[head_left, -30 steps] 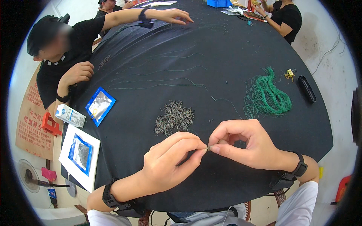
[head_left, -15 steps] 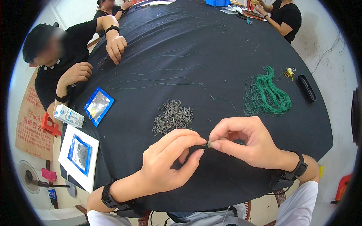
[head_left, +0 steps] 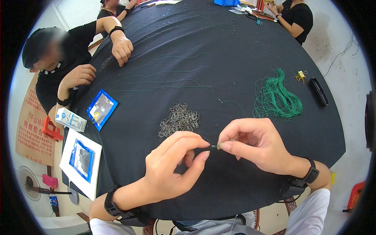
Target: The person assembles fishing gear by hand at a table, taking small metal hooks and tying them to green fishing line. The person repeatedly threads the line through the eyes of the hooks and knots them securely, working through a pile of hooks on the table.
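My left hand (head_left: 170,166) is bent with thumb and forefinger tips close together at a tiny dark piece, which looks like a fish hook (head_left: 210,146); its shape is mostly hidden. Opposite it, my right hand (head_left: 258,145) pinches green fishing line (head_left: 215,146) right beside that piece. The fingertips of both hands nearly meet above the black cloth. Just beyond my left hand lies a heap of metal fish hooks (head_left: 179,120). A bundle of green line (head_left: 277,96) rests past my right hand, and a single loose strand (head_left: 235,103) curves between heap and bundle.
Several cut strands (head_left: 164,87) stretch across the black tablecloth (head_left: 235,184). At left are a blue-edged pouch (head_left: 102,109), a carton (head_left: 72,120) and a white board (head_left: 94,164) bearing another pouch (head_left: 82,159). A yellow clip (head_left: 300,76) and black case (head_left: 319,92) lie right. Co-workers sit around.
Both hands have shifted slightly away from me, the left one also a little leftward. A short length of green line now shows between the fingertips.
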The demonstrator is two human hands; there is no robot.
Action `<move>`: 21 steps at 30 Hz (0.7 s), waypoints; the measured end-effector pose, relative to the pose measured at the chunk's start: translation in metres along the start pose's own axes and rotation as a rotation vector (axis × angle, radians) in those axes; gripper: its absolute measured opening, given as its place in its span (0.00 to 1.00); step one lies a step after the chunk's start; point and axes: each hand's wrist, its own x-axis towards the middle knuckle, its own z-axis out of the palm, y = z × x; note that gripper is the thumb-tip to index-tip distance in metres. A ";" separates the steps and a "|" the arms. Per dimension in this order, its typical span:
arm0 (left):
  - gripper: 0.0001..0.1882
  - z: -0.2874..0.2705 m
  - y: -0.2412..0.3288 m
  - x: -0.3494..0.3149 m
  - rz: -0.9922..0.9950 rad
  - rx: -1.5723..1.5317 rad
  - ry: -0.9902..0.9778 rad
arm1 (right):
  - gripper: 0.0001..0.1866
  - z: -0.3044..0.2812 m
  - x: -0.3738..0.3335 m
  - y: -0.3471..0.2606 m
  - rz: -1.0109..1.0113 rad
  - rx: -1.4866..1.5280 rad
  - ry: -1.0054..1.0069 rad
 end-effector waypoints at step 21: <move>0.08 0.001 -0.007 -0.001 0.012 -0.080 0.026 | 0.06 0.000 0.000 0.005 0.066 0.128 -0.054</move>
